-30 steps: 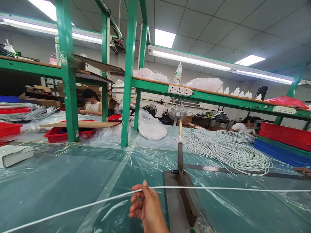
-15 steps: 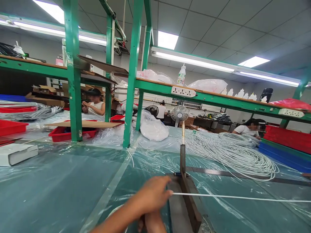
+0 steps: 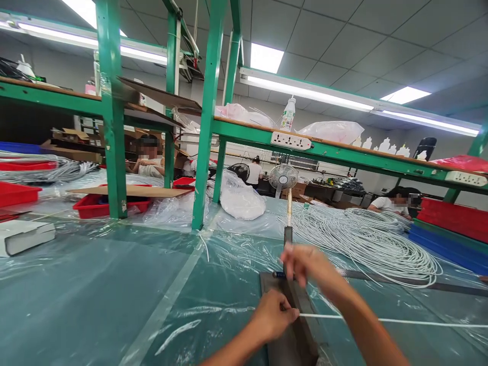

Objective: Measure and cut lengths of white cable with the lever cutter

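My left hand (image 3: 272,315) is closed in a pinch on the end of a thin white cable (image 3: 415,322), beside the blade of a lever cutter (image 3: 284,335). From there the cable runs right, passing behind my right forearm. Higher up, my right hand (image 3: 307,262) is in front of the lower part of the cutter's upright lever (image 3: 288,216). Its fingers are bent and smeared by motion, so whether they touch the lever is unclear. A small spring (image 3: 279,275) shows at the cutter's pivot.
A large coil of white cable (image 3: 381,249) lies to the right, near stacked red and blue trays (image 3: 450,223). Green shelf posts (image 3: 206,127) stand ahead. A white box (image 3: 28,236) is at far left. Other people sit beyond the table.
My right hand has come out from beneath my left hand and moved up and right to the lever. My left hand has shifted slightly right with the cable end.
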Motion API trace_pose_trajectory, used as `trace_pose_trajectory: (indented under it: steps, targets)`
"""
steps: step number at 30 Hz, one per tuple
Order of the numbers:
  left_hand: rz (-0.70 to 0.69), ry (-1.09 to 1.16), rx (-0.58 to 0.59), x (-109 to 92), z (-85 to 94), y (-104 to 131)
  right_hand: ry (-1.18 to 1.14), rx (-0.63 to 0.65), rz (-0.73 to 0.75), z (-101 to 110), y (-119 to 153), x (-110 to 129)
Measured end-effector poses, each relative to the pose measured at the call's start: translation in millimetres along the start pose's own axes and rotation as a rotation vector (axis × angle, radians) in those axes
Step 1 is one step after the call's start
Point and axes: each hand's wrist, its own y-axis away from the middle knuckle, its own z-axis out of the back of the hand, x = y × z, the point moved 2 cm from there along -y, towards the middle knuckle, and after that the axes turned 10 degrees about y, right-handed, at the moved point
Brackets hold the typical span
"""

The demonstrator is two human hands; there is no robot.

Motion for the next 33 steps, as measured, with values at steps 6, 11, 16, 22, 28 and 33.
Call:
trace_pose_trajectory:
  steps: [6,11,16,22,28,33]
  targets:
    - [0.065,-0.018,-0.136,9,-6.8,2,0.000,-0.519,-0.235,79,-119,1]
    - [0.102,-0.018,-0.175,17,-10.8,1,-0.071,-0.359,-0.289,75,-151,-8]
    - [0.112,-0.014,-0.210,16,-13.1,4,-0.103,-0.326,-0.331,78,-145,5]
    - [0.115,-0.013,-0.259,19,-15.5,1,-0.201,-0.262,-0.297,94,-94,34]
    - [0.150,-0.062,-0.295,18,-19.3,-1,-0.186,-0.212,-0.384,89,-1,60]
    - [0.129,-0.082,-0.310,10,-20.6,4,-0.114,-0.162,-0.438,62,76,62]
